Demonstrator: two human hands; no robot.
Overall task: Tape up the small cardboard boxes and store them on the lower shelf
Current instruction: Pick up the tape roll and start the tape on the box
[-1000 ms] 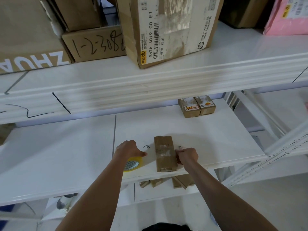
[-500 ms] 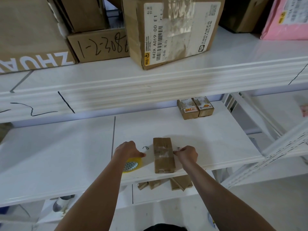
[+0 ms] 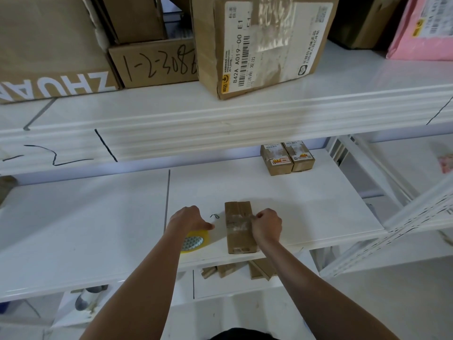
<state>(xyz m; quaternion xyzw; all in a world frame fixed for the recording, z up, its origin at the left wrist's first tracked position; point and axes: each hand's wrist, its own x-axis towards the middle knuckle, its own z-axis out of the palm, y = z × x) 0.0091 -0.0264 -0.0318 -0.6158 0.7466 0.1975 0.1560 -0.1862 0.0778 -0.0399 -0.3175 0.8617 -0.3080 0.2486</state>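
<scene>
- Top shelf (image 3: 367, 77), far left: big cardboard box (image 3: 44, 45) with white block letters printed upside down. I can make out "ZHUA", the rest runs out of frame.
- Next to it a smaller brown box (image 3: 157, 62) with "1-2-308" scrawled in black marker, maybe one more digit at the end that I can't read. Another plain carton (image 3: 137, 18) sits on top of it.
- Middle of the top shelf: a beat-up carton (image 3: 259, 42) with a white shipping label. It reads "842A A019-00 E1" with a barcode and some Chinese text too small for me to read, and clear tape lies over it.
- Far right up top: a pink mailer bag (image 3: 421, 28) with a label I can't read.
- The front edge of that shelf has black marker squiggles on the left side.
- Middle shelf (image 3: 85, 229): the left hand (image 3: 188, 219) rests on the yellow tape roll (image 3: 196, 241) with curled fingers, seemingly gripping it, thumb pointing right.
- Just right of it there's a tiny dark squiggle (image 3: 215, 216) on the shelf.
- The small cardboard box (image 3: 239, 227) lies flat near the front edge, with clear tape across its middle.
- The right hand (image 3: 267, 228) is closed, pinching at the tape on the box's right edge.
- Further back right, two little labelled boxes (image 3: 286, 159) stand side by side, touching. They have orange-ish stickers, text not legible.
- On the lower shelf (image 3: 235, 283), a few small brown boxes (image 3: 259, 268) peek out from under the middle one.
</scene>
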